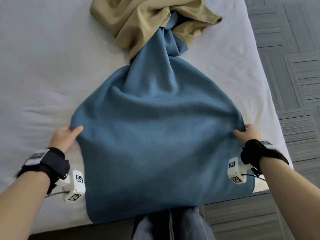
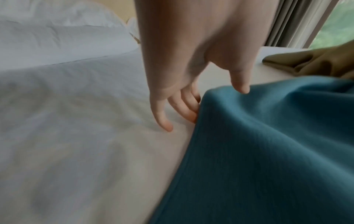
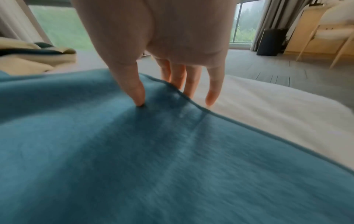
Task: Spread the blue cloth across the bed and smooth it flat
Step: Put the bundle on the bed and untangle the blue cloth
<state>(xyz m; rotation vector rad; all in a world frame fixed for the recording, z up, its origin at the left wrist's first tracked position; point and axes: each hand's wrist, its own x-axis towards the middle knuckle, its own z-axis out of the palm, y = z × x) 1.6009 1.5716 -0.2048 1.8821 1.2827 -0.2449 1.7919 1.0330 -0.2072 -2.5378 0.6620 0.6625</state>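
I had the soft blue fleece cloth [image 1: 155, 132] on the white-sheeted bed [image 1: 43, 75], its long axis running from the near edge away toward a crumpled tan cloth [image 1: 143, 19], narrowing under it. My left hand [image 1: 66, 137] pinched its left edge, thumb above, fingers beneath; my right hand [image 1: 247, 134] pinched its right edge likewise.

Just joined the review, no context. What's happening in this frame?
A person stands at the foot of a bed, with the left hand and right hand each pinching a side edge of the blue cloth, thumb on top and fingers underneath. The near part is opened wide and reaches the foot of the bed; the far end is still bunched narrow and tangled with a crumpled tan cloth. It is only partly spread, with folds left to smooth.
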